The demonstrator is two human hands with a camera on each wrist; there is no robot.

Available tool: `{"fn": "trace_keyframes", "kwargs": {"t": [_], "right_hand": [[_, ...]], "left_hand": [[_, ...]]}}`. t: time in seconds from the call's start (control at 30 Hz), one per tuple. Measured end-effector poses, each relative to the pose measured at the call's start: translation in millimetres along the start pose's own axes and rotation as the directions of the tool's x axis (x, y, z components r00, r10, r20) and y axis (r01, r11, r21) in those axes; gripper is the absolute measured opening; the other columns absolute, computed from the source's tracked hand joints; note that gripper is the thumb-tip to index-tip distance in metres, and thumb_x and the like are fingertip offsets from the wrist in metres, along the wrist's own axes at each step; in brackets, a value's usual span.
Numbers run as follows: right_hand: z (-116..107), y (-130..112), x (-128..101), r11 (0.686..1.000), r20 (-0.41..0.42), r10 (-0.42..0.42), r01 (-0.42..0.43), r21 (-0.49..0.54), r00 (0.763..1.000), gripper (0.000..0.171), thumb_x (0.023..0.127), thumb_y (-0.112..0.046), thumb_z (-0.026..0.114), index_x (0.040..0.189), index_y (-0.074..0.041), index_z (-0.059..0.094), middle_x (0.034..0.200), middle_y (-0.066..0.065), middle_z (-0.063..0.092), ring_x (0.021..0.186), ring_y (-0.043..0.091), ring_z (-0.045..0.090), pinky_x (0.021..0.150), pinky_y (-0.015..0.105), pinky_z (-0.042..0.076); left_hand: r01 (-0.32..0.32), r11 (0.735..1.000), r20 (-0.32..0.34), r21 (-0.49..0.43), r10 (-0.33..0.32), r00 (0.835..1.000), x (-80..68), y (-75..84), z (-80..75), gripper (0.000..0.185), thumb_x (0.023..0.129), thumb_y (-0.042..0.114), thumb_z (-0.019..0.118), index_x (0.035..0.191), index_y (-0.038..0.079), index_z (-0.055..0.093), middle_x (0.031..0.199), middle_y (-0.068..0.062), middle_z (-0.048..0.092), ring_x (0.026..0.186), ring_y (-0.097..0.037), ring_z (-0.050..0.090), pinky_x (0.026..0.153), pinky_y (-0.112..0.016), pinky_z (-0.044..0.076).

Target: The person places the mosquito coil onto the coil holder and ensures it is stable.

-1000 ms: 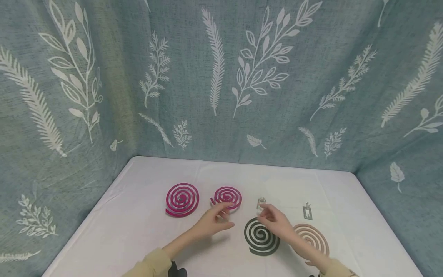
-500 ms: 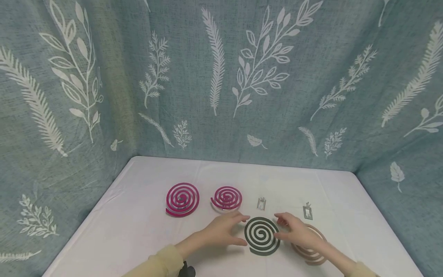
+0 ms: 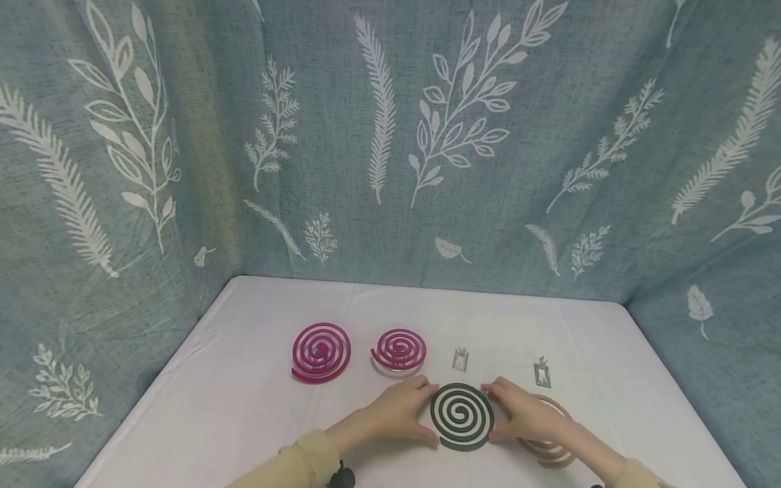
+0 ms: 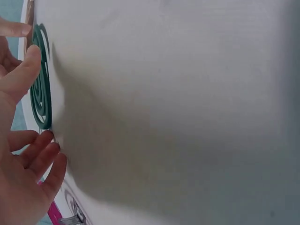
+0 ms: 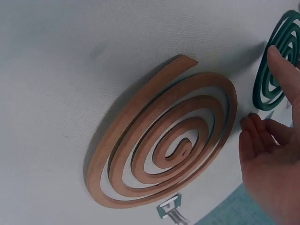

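A dark green mosquito coil (image 3: 459, 409) lies flat on the white table between both hands. My left hand (image 3: 399, 409) is at its left edge, thumb and fingers spread apart, tips at or very near the rim. Mirroring it on the right side, my right hand (image 3: 526, 411) has its fingers and thumb at the coil's edge. Whether the tips touch the rim cannot be told. Partly under the right forearm is a brown mosquito coil (image 5: 140, 104), flat on the table. Neither hand grips anything.
Two magenta mosquito coils, one far left (image 3: 321, 350) and one nearer the middle (image 3: 399, 346), sit over metal stands. Small metal stands lie behind the green coil (image 3: 460, 360) and at the right (image 3: 542, 373). A leaf-patterned curtain (image 3: 390, 135) surrounds the table (image 3: 256, 407).
The left hand moved right from the middle magenta coil to the green coil. The right hand drew back right from the metal stand to the green coil's right edge. The coils stayed put.
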State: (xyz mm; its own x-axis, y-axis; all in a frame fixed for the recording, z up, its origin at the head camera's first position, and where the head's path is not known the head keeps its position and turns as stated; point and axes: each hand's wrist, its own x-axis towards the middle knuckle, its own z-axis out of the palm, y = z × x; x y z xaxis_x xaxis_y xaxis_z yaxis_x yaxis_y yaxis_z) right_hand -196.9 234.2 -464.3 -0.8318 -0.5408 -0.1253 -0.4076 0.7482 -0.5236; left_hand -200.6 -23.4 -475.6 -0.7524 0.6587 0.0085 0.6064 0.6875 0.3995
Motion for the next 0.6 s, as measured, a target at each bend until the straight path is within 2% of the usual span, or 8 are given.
{"fn": "trace_keyframes", "kwargs": {"t": [0.13, 0.3, 0.4, 0.6], "right_hand": [[1.6, 1.1, 2.6, 0.999, 0.011, -0.011, 0.011, -0.032, 1.0, 0.084, 0.054, -0.036, 0.079, 0.122, 0.002, 0.048, 0.106, 0.0, 0.052, 0.105, 0.027, 0.053, 0.091, 0.044, 0.042], [2.6, 2.1, 7.2, 0.999, 0.035, 0.001, 0.001, -0.053, 0.999, 0.089, 0.049, -0.036, 0.081, 0.122, 0.003, 0.049, 0.104, -0.002, 0.05, 0.104, 0.024, 0.052, 0.092, 0.042, 0.041], [2.4, 1.8, 9.3, 0.998, 0.041, 0.01, -0.007, -0.068, 0.999, 0.09, 0.048, -0.039, 0.081, 0.122, 0.002, 0.049, 0.102, -0.004, 0.049, 0.102, 0.022, 0.052, 0.092, 0.041, 0.042], [3.2, 2.4, 10.7, 0.997, 0.047, 0.02, -0.017, -0.07, 0.999, 0.09, 0.047, -0.04, 0.08, 0.122, 0.0, 0.05, 0.1, -0.006, 0.048, 0.102, 0.021, 0.051, 0.091, 0.041, 0.043]], "left_hand": [[0.03, 0.997, 0.011, -0.067, -0.029, 1.0, 0.6, 0.8, 2.4, 0.092, 0.057, 0.056, 0.073, 0.128, 0.004, 0.046, 0.097, 0.007, 0.048, 0.088, -0.002, 0.045, 0.085, -0.02, 0.043], [0.025, 0.995, 0.02, -0.098, -0.024, 1.0, 2.0, 1.5, 3.7, 0.094, 0.056, 0.053, 0.075, 0.129, 0.001, 0.045, 0.099, 0.004, 0.046, 0.09, -0.004, 0.042, 0.091, -0.022, 0.041], [0.022, 0.994, 0.015, -0.111, -0.02, 1.0, 2.7, 1.9, 5.1, 0.091, 0.056, 0.05, 0.076, 0.127, 0.001, 0.047, 0.098, 0.005, 0.044, 0.089, -0.004, 0.04, 0.09, -0.022, 0.041], [0.056, 0.987, -0.008, -0.151, -0.058, 0.998, 5.1, 3.6, 10.5, 0.084, 0.055, 0.047, 0.079, 0.121, 0.004, 0.052, 0.094, 0.006, 0.04, 0.084, -0.003, 0.036, 0.084, -0.02, 0.042]]}}
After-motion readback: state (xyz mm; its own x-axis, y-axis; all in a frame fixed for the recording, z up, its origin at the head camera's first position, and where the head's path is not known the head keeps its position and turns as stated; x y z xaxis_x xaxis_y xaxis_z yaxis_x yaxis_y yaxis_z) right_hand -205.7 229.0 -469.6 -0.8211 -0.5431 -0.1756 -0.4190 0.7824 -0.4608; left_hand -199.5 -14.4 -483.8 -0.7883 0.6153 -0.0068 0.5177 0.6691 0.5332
